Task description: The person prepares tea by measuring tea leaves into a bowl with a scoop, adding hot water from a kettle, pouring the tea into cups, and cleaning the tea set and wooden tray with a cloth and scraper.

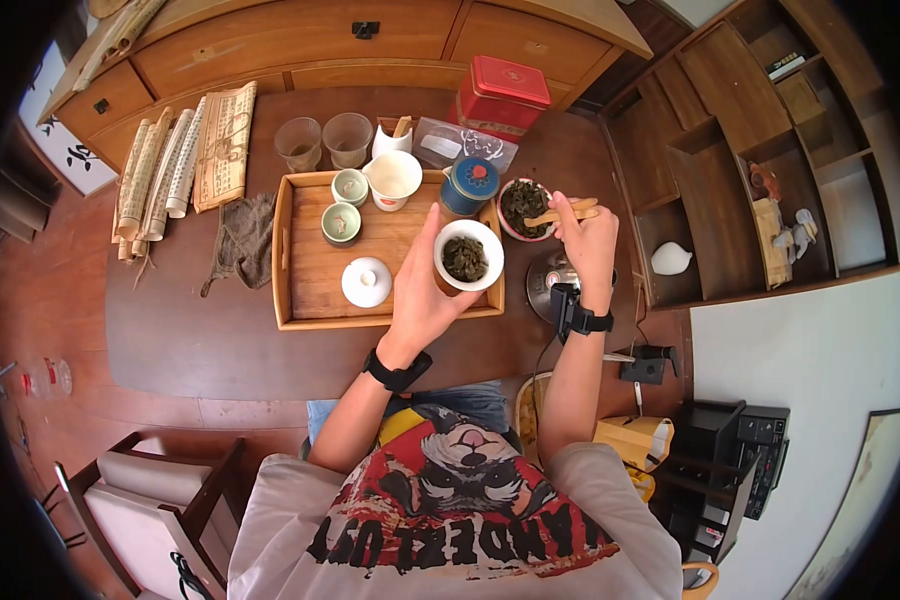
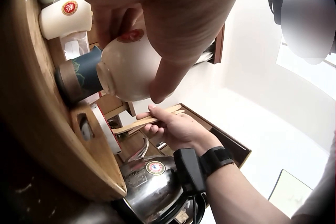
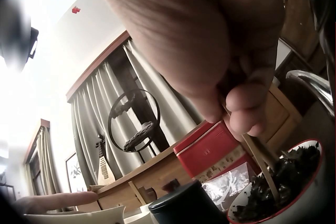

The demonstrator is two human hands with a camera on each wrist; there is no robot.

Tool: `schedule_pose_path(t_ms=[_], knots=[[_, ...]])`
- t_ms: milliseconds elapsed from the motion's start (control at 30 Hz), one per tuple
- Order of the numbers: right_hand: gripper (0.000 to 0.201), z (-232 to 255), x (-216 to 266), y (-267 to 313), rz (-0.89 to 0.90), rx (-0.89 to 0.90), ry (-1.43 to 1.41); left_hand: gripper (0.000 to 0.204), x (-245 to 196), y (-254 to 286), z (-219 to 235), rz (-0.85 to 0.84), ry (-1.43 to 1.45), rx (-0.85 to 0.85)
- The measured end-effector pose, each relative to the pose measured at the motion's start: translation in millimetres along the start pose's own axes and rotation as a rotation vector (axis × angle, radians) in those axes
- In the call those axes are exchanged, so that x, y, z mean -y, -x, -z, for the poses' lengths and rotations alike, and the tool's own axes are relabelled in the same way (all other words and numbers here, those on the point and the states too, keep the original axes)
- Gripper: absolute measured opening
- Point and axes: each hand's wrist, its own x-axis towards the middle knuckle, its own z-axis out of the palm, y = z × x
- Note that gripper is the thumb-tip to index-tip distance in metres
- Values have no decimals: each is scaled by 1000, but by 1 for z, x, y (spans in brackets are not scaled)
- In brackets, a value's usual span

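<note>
My left hand (image 1: pixel 422 300) grips a white cup (image 2: pixel 126 69) with a red emblem, tilted over the tray's right side. Wet dark tea leaves (image 1: pixel 465 259) lie inside it. My right hand (image 1: pixel 590 245) pinches wooden tongs (image 1: pixel 562 213), whose tips reach into the dark leaves (image 3: pixel 286 179) of a red-rimmed white bowl (image 3: pixel 298 207). The bowl stands just right of the wooden tray (image 1: pixel 305 275). Beside the cup, a blue lidded tin (image 1: pixel 470 188) stands at the tray's back right corner. A white lid (image 1: pixel 366 282) rests on the tray, left of my left hand.
On the tray are a white pitcher (image 1: pixel 396 180) and two small green cups (image 1: pixel 341 224). A metal kettle (image 2: pixel 152 187) stands close under my right forearm. Behind are glasses (image 1: pixel 347 140) and a red box (image 1: pixel 503 95); scrolls (image 1: pixel 160 175) and a brown cloth (image 1: pixel 242 240) lie left.
</note>
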Motion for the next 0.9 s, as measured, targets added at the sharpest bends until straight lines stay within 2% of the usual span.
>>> schedule_pose_path(t_ms=[100,300,433,567,633,800,900], knots=[[37,5,3,2,-17,-19,-6,126,1,0,-2,-13,-9,4],[38,7,-1,-2,-16,-103,-51,126,0,-5,-8,2,-14,35],[37,15,23,9,-30,-153,-143,129,-2,-8,-12,7,-43,23],[35,36,59,36,-104,-70,-321,128,-6,-9,-13,24,-24,21],[34,40,72,51,-107,27,-388,128,-8,-9,-13,21,-30,20],[18,22,68,73,-69,261,-442,126,-12,-7,-14,32,-16,34],[19,21,69,75,-11,347,-481,127,-11,-5,-15,-1,-12,30]])
